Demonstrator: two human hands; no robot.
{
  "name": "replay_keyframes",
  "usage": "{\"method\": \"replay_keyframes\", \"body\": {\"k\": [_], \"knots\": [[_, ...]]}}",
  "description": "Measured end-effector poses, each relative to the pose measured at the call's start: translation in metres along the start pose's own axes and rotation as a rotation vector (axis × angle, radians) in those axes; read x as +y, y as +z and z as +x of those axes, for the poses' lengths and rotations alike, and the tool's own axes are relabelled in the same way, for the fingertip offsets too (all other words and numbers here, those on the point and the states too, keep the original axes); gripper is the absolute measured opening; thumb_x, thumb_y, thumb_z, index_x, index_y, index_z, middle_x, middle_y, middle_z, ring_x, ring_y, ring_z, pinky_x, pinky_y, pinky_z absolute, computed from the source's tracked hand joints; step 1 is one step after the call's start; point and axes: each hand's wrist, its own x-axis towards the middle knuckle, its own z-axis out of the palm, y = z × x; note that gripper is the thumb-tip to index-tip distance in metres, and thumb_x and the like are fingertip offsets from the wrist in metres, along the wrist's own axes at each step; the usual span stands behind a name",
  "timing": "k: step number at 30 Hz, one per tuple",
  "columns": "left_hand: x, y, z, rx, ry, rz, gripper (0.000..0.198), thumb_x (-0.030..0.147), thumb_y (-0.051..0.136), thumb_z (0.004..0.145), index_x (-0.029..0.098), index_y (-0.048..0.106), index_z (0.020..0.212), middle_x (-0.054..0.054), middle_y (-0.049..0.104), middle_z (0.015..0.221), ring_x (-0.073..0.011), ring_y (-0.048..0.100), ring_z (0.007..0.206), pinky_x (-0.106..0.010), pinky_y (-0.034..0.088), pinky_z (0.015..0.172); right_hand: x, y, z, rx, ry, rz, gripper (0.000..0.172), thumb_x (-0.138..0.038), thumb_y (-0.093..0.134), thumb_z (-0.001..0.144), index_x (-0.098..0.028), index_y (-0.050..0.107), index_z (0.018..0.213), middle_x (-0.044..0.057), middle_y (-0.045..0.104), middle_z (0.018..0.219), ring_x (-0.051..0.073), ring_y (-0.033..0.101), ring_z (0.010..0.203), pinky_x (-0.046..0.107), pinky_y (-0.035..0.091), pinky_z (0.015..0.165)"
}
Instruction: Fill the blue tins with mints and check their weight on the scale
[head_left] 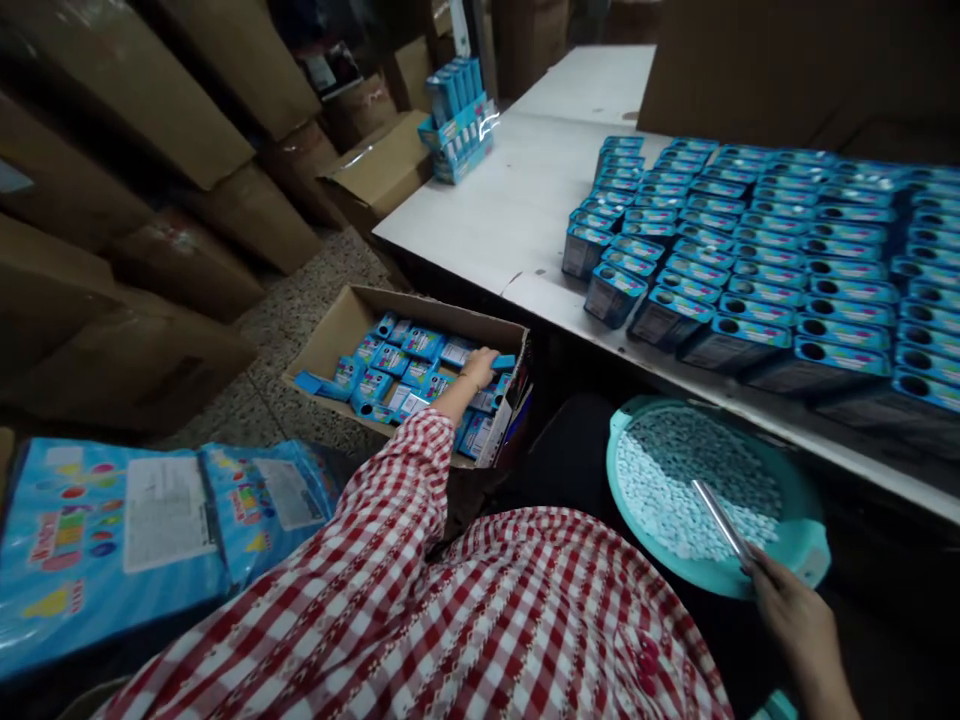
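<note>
My left hand [480, 368] reaches into an open cardboard carton [322, 330] to the left of my lap. Its fingers are closed on a small blue box [503, 362] near the carton's right wall. Many similar blue boxes [390, 358] lie loosely below it. In my right hand [787, 603] is a narrow metal scoop [721, 520], slanting over a turquoise basin [626, 500]. Small pale blue pellets [667, 490] fill much of this basin. The scoop's far end is over the pellets; whether it touches them I cannot tell.
Rows of blue boxes with dark round holes [765, 300] stand on the white table [517, 190]. A blue display box [459, 130] is at its far left corner. Large cartons [187, 210] are stacked at left. Blue printed packages [112, 540] lie at lower left.
</note>
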Motion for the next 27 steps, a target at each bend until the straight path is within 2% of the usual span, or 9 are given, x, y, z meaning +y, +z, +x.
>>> {"method": "replay_keyframes", "body": {"k": [2, 4, 6, 8, 12, 14, 17, 22, 27], "knots": [[0.004, -0.019, -0.011, 0.086, 0.012, -0.052, 0.038, 0.014, 0.063, 0.062, 0.015, 0.058, 0.099, -0.011, 0.058, 0.105, -0.0281, 0.05, 0.109, -0.044, 0.033, 0.098, 0.012, 0.002, -0.007, -0.005, 0.085, 0.028, 0.056, -0.051, 0.04, 0.069, -0.014, 0.068, 0.102, 0.011, 0.071, 0.087, 0.028, 0.067, 0.075, 0.033, 0.052, 0.059], [0.012, -0.039, -0.03, 0.189, 0.055, -0.254, 0.044, 0.023, 0.063, 0.066, 0.015, 0.052, 0.107, -0.01, 0.057, 0.107, -0.0249, 0.054, 0.103, -0.042, 0.038, 0.094, 0.02, 0.006, -0.008, -0.047, 0.152, 0.042, 0.056, -0.052, 0.042, 0.068, -0.015, 0.068, 0.102, 0.01, 0.072, 0.085, 0.028, 0.067, 0.073, 0.034, 0.052, 0.058], [0.028, -0.05, -0.051, 0.214, 0.128, -0.482, 0.049, 0.03, 0.066, 0.065, 0.017, 0.049, 0.109, -0.007, 0.059, 0.106, -0.0225, 0.056, 0.099, -0.04, 0.041, 0.092, 0.019, 0.009, -0.003, -0.064, 0.152, 0.017, 0.054, -0.051, 0.042, 0.07, -0.016, 0.068, 0.1, 0.01, 0.071, 0.084, 0.028, 0.066, 0.072, 0.033, 0.051, 0.057], [0.05, -0.048, -0.072, 0.154, 0.166, -0.627, 0.05, 0.033, 0.069, 0.064, 0.018, 0.049, 0.107, -0.006, 0.061, 0.103, -0.0213, 0.058, 0.096, -0.039, 0.043, 0.09, 0.007, 0.009, 0.004, -0.071, 0.11, -0.029, 0.049, -0.047, 0.041, 0.072, -0.017, 0.069, 0.1, 0.009, 0.071, 0.088, 0.026, 0.066, 0.076, 0.032, 0.051, 0.059], [0.09, -0.01, -0.104, -0.139, 0.128, -0.652, 0.048, 0.031, 0.073, 0.061, 0.02, 0.053, 0.102, -0.004, 0.063, 0.1, -0.0216, 0.059, 0.096, -0.039, 0.044, 0.09, -0.029, -0.005, 0.012, -0.106, 0.015, -0.245, 0.041, -0.027, 0.035, 0.081, -0.018, 0.064, 0.109, 0.009, 0.067, 0.102, 0.021, 0.064, 0.081, 0.027, 0.047, 0.062], [0.099, 0.018, -0.115, -0.307, 0.078, -0.654, 0.046, 0.029, 0.075, 0.059, 0.02, 0.055, 0.1, -0.005, 0.063, 0.102, -0.0224, 0.059, 0.097, -0.038, 0.045, 0.09, -0.037, -0.015, 0.014, -0.097, 0.025, -0.392, 0.044, -0.013, 0.03, 0.082, -0.017, 0.06, 0.114, 0.011, 0.065, 0.101, 0.019, 0.062, 0.08, 0.027, 0.043, 0.061], [0.103, 0.058, -0.126, -0.474, -0.088, -0.815, 0.048, 0.031, 0.073, 0.061, 0.021, 0.054, 0.104, -0.006, 0.064, 0.104, -0.0238, 0.06, 0.098, -0.041, 0.048, 0.086, -0.037, -0.025, 0.022, -0.034, 0.034, -0.519, 0.044, -0.01, 0.026, 0.085, -0.006, 0.055, 0.118, 0.018, 0.062, 0.099, 0.024, 0.058, 0.085, 0.031, 0.041, 0.068], [0.107, 0.096, -0.13, -0.553, -0.344, -0.997, 0.048, 0.031, 0.072, 0.06, 0.021, 0.054, 0.103, -0.007, 0.065, 0.103, -0.0248, 0.062, 0.095, -0.044, 0.052, 0.081, -0.048, -0.006, 0.047, -0.087, 0.151, -0.344, 0.042, -0.011, 0.022, 0.089, -0.001, 0.05, 0.119, 0.022, 0.057, 0.108, 0.026, 0.052, 0.099, 0.035, 0.038, 0.08], [0.118, 0.103, -0.122, -0.548, -0.362, -1.015, 0.05, 0.033, 0.074, 0.059, 0.022, 0.052, 0.102, -0.006, 0.065, 0.102, -0.0237, 0.062, 0.096, -0.043, 0.051, 0.082, -0.079, 0.046, 0.058, -0.188, 0.181, -0.141, 0.038, -0.008, 0.029, 0.086, -0.009, 0.056, 0.112, 0.015, 0.059, 0.112, 0.02, 0.055, 0.096, 0.028, 0.04, 0.08]]}}
